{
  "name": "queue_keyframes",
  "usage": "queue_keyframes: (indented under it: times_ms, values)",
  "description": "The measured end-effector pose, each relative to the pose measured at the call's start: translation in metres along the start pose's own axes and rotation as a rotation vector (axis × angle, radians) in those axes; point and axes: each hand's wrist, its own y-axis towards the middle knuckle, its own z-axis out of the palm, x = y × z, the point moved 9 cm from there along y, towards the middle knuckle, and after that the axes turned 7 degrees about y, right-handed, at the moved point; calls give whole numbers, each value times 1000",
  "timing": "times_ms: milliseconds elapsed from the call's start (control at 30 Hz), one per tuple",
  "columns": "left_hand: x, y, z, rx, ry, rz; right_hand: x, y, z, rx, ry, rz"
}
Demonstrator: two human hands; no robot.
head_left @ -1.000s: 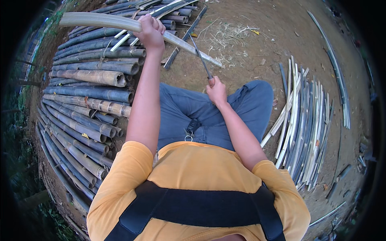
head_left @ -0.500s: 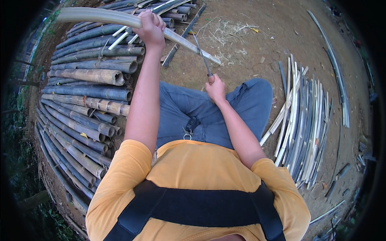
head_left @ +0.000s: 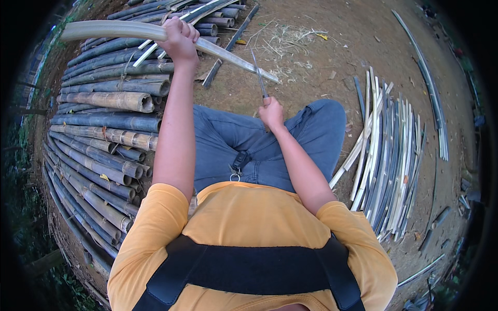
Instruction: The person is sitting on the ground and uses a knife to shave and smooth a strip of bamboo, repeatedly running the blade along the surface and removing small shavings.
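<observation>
A long pale bamboo strip [head_left: 236, 60] slants across in front of me, its left part raised and its right end low near the ground. My left hand [head_left: 180, 39] is closed around it partway along. In my right hand [head_left: 271, 113] is a knife [head_left: 259, 72], gripped by its brown handle. The thin dark blade points away from me and meets or overlaps the strip near its right end; whether they touch I cannot tell. Both hands are out ahead of my crossed legs [head_left: 311, 129].
A big stack of bamboo poles [head_left: 109, 122] lies to my left. On my right rests a bundle of split bamboo strips [head_left: 391, 166], with longer strips [head_left: 428, 83] beyond it. Pale shavings [head_left: 290, 46] litter the dirt ahead, near a dark flat slat [head_left: 228, 49].
My left hand has shifted slightly left in the picture, and the strip's left part sits lower. The right hand and knife are nearly where they were. The whole view has moved a little.
</observation>
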Motion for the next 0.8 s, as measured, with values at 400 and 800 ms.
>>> queue_keyframes:
  times_ms: [400,800]
  values:
    - [1,1,-12,-28,-86,-1,29,-15,-1,82,-13,-31]
    - [0,-2,-10,-23,10,-26,34,-15,0,132,-84,-41]
